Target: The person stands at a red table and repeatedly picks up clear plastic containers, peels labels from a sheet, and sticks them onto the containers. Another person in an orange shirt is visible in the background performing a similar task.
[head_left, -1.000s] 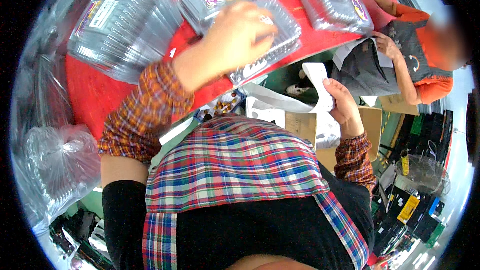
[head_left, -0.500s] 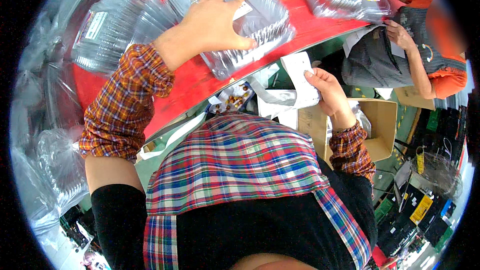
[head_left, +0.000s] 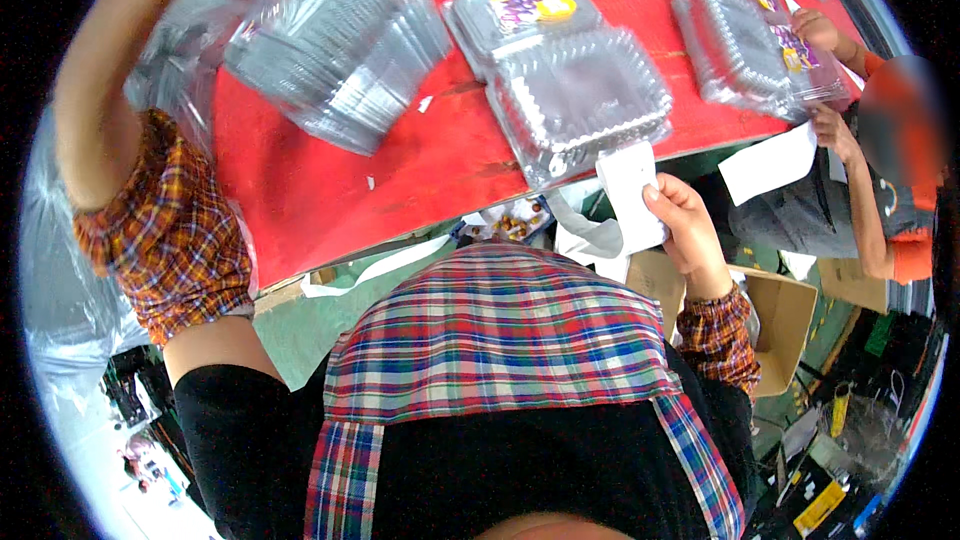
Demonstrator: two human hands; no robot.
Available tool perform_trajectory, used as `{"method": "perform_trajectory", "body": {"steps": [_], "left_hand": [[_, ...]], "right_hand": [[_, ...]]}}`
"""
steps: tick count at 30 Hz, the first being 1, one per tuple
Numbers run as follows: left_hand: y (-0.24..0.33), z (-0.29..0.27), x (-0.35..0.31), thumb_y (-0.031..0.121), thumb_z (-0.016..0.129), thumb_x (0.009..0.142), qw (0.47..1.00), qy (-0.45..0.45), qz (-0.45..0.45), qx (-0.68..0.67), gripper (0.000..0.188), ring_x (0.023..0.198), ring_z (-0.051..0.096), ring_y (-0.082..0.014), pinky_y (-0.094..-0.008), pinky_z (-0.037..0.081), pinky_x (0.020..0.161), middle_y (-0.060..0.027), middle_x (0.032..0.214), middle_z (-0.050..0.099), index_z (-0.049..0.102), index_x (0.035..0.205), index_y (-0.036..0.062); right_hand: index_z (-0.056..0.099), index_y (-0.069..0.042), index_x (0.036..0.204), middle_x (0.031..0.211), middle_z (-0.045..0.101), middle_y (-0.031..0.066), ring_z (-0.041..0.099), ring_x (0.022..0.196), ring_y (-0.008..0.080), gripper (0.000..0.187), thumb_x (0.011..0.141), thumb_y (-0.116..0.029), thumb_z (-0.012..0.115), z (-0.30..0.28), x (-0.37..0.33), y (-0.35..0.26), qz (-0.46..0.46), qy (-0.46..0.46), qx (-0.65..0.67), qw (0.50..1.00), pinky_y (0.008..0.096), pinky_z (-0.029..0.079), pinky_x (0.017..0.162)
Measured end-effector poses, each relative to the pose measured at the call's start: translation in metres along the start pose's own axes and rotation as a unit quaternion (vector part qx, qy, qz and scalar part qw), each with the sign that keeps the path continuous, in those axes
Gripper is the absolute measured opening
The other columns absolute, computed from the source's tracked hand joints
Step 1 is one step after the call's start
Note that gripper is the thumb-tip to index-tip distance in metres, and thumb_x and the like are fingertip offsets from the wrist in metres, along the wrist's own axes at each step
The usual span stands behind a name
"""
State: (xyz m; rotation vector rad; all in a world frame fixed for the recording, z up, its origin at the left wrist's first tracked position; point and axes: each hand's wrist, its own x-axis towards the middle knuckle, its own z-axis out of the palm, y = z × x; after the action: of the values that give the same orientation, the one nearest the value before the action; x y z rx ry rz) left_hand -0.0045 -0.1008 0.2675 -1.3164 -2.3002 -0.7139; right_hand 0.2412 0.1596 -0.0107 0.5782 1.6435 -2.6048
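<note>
My right hand (head_left: 690,225) grips a folded white strip of label paper (head_left: 632,198) between thumb and fingers, just off the table's near edge. A loop of the strip hangs down beside it. My left forearm (head_left: 110,70) stretches up past the upper left edge, and that hand lies outside the view. In front of me sits a stack of clear plastic clamshell boxes (head_left: 585,90), with a purple and yellow label (head_left: 533,4) on its far part. To the left, another stack of clear clamshell boxes (head_left: 335,50) leans over, its boxes nested.
The red table (head_left: 400,180) spans the front. At the right, a co-worker (head_left: 850,180) holds a white sheet (head_left: 768,162) beside more labelled clamshell boxes (head_left: 745,50). A cardboard box (head_left: 785,315) stands below my right arm. Clear plastic sheeting (head_left: 70,240) hangs at the left.
My left hand has left the middle clamshell stack and swung up and left out of view. The scene has shifted right and down. My right hand keeps its hold on the strip.
</note>
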Motion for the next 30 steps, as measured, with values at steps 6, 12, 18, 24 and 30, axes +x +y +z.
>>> {"method": "perform_trajectory", "body": {"steps": [6, 12, 18, 24, 30], "left_hand": [[-0.163, 0.078, -0.057, 0.046, 0.069, 0.074, 0.968, -0.127, -0.056, 0.209, 0.068, 0.12, 0.046, -0.0327, -0.0377, 0.036, 0.1, -0.022, 0.128, 0.05, 0.052, 0.123, 0.0026], [-0.028, 0.129, -0.06, 0.032, 0.068, 0.08, 0.998, 0.001, 0.036, -0.049, 0.046, 0.106, 0.055, -0.0256, -0.0367, 0.042, 0.091, -0.0125, 0.113, 0.059, 0.057, 0.116, 0.0056], [0.052, 0.191, -0.089, 0.011, 0.063, 0.085, 0.797, -0.27, -0.175, -0.511, 0.017, 0.076, 0.056, -0.0065, -0.0212, 0.046, 0.067, 0.0, 0.084, 0.06, 0.059, 0.097, -0.0005], [0.052, 0.205, -0.094, 0.01, 0.063, 0.085, 0.816, -0.251, -0.154, -0.497, 0.012, 0.072, 0.054, -0.0045, -0.0214, 0.045, 0.061, 0.0014, 0.078, 0.059, 0.06, 0.091, -0.0003], [0.054, 0.219, -0.094, 0.011, 0.063, 0.085, 0.842, -0.22, -0.146, -0.47, 0.014, 0.07, 0.054, -0.0055, -0.0228, 0.045, 0.06, 0.0003, 0.076, 0.06, 0.06, 0.091, -0.0014]], "right_hand": [[0.061, -0.001, 0.091, 0.081, 0.063, -0.0006, 0.056, 0.071, 0.0049, 0.017, 0.09, -0.018, 0.058, 0.019, -0.002, -0.009, -0.052, 0.004, -0.043, 0.998, 0.0205, 0.044, 0.066], [0.061, 0.0, 0.088, 0.073, 0.059, -0.0042, 0.05, 0.065, 0.0017, 0.017, 0.091, -0.017, 0.058, 0.037, 0.0, -0.027, -0.148, 0.063, -0.157, 0.974, 0.0178, 0.04, 0.059], [0.062, -0.001, 0.085, 0.068, 0.055, -0.0054, 0.045, 0.062, 0.0009, 0.014, 0.088, -0.014, 0.062, 0.046, 0.003, -0.035, -0.175, 0.076, -0.247, 0.95, 0.0182, 0.036, 0.054], [0.06, 0.0, 0.087, 0.069, 0.057, -0.0041, 0.047, 0.063, 0.0021, 0.01, 0.085, -0.008, 0.065, 0.072, 0.013, -0.043, -0.208, 0.114, -0.113, 0.965, 0.0197, 0.038, 0.054], [0.057, -0.003, 0.077, 0.066, 0.054, -0.0056, 0.045, 0.059, 0.0012, 0.019, 0.087, -0.017, 0.064, 0.044, 0.025, -0.035, -0.171, 0.077, -0.21, 0.96, 0.0181, 0.036, 0.05]]}}
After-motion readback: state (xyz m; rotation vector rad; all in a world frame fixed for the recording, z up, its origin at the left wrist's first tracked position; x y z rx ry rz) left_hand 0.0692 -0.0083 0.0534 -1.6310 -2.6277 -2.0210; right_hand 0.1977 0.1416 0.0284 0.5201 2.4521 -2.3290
